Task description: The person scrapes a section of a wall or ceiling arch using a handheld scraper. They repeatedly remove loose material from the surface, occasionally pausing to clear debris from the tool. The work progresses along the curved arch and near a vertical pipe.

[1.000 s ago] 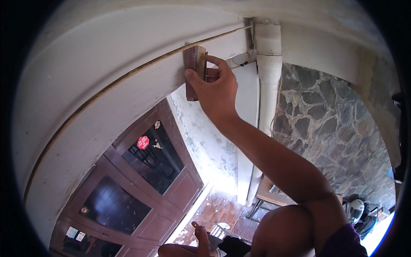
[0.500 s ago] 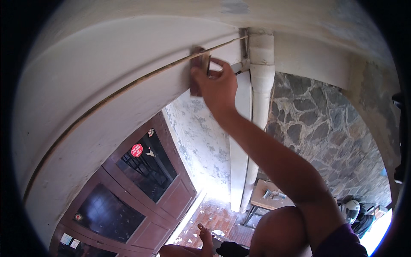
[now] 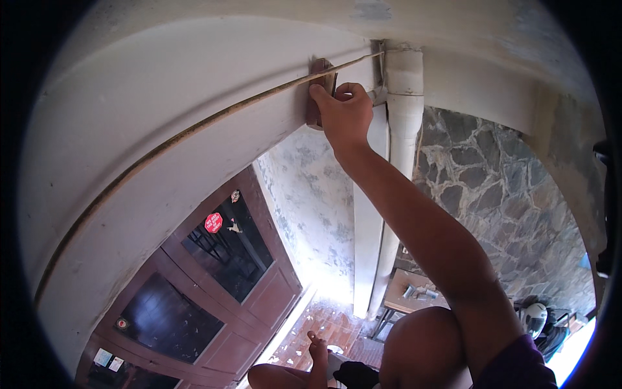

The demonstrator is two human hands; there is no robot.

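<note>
High on the white wall, my right hand (image 3: 346, 117) is closed round a reddish-brown sanding block (image 3: 313, 111). The block lies flat against the wall, its upper part behind a thin brown cable (image 3: 214, 120) that runs along the wall. My thumb and bent fingers grip the block's right edge, just below the cable. My right forearm reaches up from the lower right. My left hand is out of view. Near the lower edge are my knees (image 3: 421, 347) and what looks like a bare foot (image 3: 317, 350).
A white vertical pipe (image 3: 405, 123) stands just right of my hand. Below left is a brown door (image 3: 227, 343) with dark glass panes. A stone wall (image 3: 486, 168) rises at right, above a small table (image 3: 411, 292) and a white helmet (image 3: 535, 318). Pale flecks dot the tiled floor (image 3: 330, 324).
My right hand and the sanding block have moved right and slightly upward along the wall, closer to the pipe. The view has shifted a little.
</note>
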